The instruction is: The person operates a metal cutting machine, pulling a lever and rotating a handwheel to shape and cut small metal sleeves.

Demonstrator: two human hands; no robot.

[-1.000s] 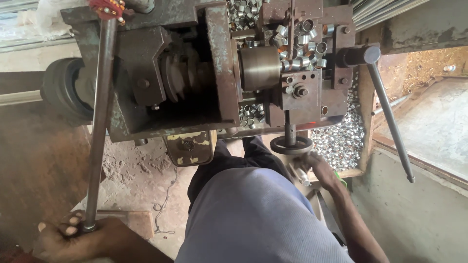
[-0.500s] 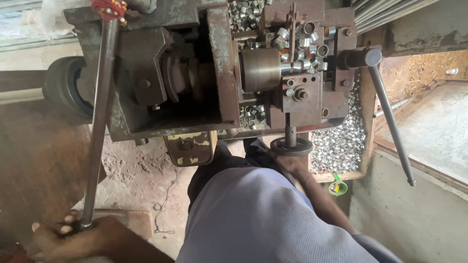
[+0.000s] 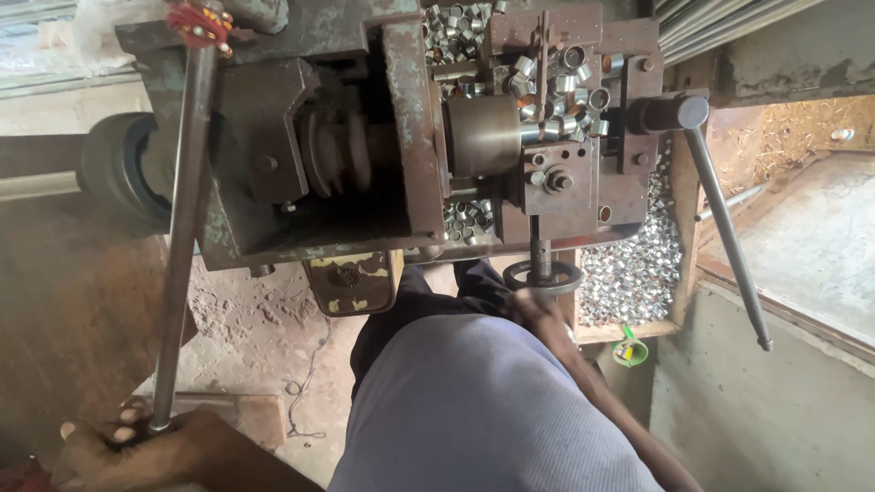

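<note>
At bottom left, the long lever point(image 3: 185, 228) is gripped by the left hand point(image 3: 150, 446); the handwheel point(image 3: 543, 276) under the lathe point(image 3: 383, 137) is clasped by the right hand point(image 3: 540, 310); many rings point(image 3: 638, 264) already lie cut, more stock seemingly left

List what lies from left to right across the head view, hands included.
Left hand gripping the long lever bar → stepped pulley inside the machine frame → steel cylinder → right hand at the small handwheel → tray of small metal rings → angled handle rod.
</note>
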